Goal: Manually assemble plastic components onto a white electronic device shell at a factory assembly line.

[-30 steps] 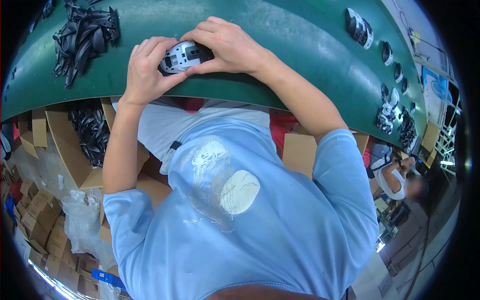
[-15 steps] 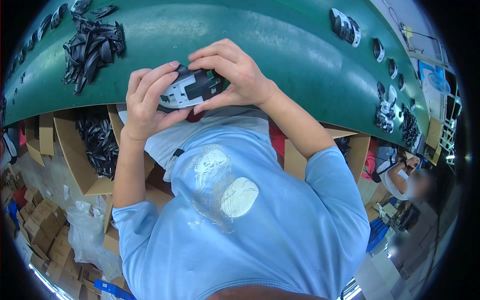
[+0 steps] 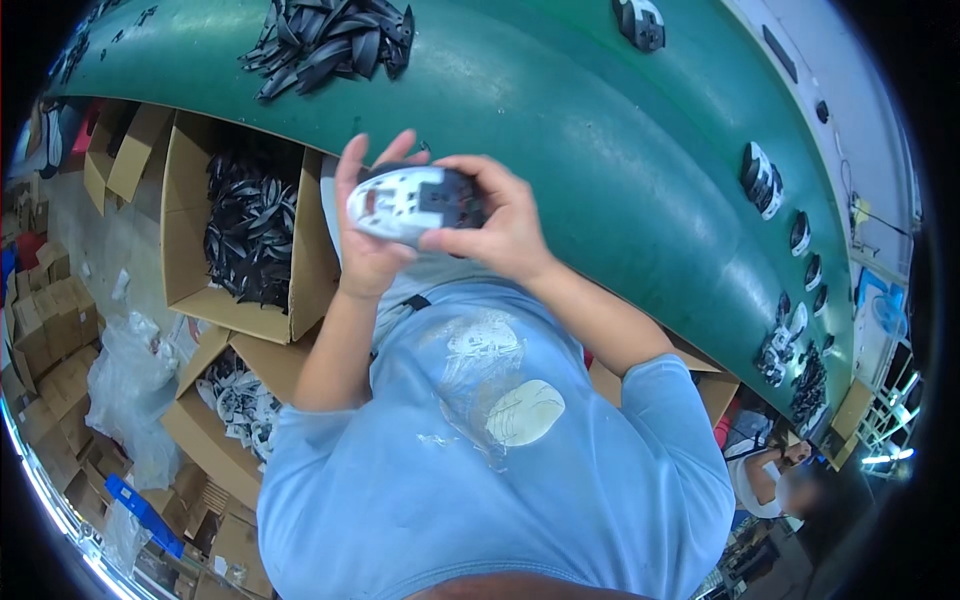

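Observation:
Both my hands hold a small white and black plastic housing (image 3: 410, 203), shaped like a computer mouse shell, in front of my chest. My left hand (image 3: 362, 232) cups its white end from the left, fingers raised behind it. From the right, my right hand (image 3: 500, 225) grips its darker end with thumb below and fingers over the top. The part is lifted off the green conveyor belt (image 3: 560, 110) and sits over its near edge.
A heap of black curved plastic parts (image 3: 330, 40) lies on the belt at the far left. More white and black housings (image 3: 640, 22) (image 3: 760, 180) ride along the belt to the right. Cardboard boxes of black parts (image 3: 250, 235) stand below left. Another person (image 3: 775, 480) sits at lower right.
My hands lifted the housing off the belt and drew it toward my chest, turning its white side up. The view has shifted so the belt appears farther away.

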`<state>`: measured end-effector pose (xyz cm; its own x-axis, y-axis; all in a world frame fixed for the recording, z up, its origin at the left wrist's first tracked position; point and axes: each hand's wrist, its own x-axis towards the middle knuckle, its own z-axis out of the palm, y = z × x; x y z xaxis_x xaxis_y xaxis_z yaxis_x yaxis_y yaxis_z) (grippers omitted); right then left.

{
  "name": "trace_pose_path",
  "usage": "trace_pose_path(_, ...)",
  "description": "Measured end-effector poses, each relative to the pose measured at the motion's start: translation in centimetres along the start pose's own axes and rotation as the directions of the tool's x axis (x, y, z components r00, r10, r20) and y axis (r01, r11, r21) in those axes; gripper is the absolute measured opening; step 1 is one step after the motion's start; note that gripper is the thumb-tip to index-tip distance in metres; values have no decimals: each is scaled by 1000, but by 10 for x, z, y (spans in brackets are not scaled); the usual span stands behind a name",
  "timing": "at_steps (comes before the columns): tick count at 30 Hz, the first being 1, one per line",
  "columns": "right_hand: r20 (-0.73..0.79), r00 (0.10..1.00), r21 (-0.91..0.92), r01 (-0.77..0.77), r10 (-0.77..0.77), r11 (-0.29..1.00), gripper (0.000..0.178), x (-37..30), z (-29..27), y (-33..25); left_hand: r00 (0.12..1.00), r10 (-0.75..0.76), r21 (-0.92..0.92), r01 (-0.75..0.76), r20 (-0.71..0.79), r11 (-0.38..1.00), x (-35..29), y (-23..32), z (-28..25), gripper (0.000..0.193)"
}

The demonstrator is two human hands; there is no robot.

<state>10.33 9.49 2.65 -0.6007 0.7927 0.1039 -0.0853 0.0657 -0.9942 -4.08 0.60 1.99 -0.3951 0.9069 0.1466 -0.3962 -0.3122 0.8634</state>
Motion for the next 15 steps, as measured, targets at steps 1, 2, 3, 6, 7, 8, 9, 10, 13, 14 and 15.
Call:
trace_pose_path(1,87,995,53,-57,52,997,69,-3,12,7,994,-36,-105,25,-107,994,-4,3,-2,118)
trace_pose_path(2,134,986,65,-106,97,992,68,-1,25,-5,974,-86,-212,41,-207,976,-6,9,-4,114)
trace_pose_path(3,187,981,103,-69,49,992,69,6,37,-2,985,-26,-156,-1,-169,988,-12,9,-11,107)
trace_pose_path(6,522,851,-168,164,-54,972,53,52,32,-9,966,-27,-326,-60,-257,944,-23,16,-47,82)
trace_pose_path(7,445,889,-266,251,-113,930,45,73,25,-3,957,-71,-467,-73,-283,881,-22,17,-63,76)
trace_pose_path(8,375,909,-367,324,-181,872,38,96,18,4,945,-118,-594,-92,-306,799,-21,20,-79,71)
trace_pose_path(9,327,910,-538,400,-254,742,35,119,8,5,921,-224,-627,-28,-319,779,-21,29,-91,75)
trace_pose_path(10,295,894,-690,443,-336,572,31,139,-2,4,888,-312,-685,-5,-338,728,-20,31,-98,82)
trace_pose_path(13,438,838,-777,535,-324,333,26,163,-11,21,892,-369,-750,53,-262,659,-22,30,-105,83)
trace_pose_path(14,437,839,-779,533,-323,331,26,168,-12,23,877,-418,-780,84,-238,621,-19,29,-101,82)
trace_pose_path(15,427,853,-788,513,-298,340,24,172,-15,24,859,-466,-807,116,-211,580,-16,29,-96,81)
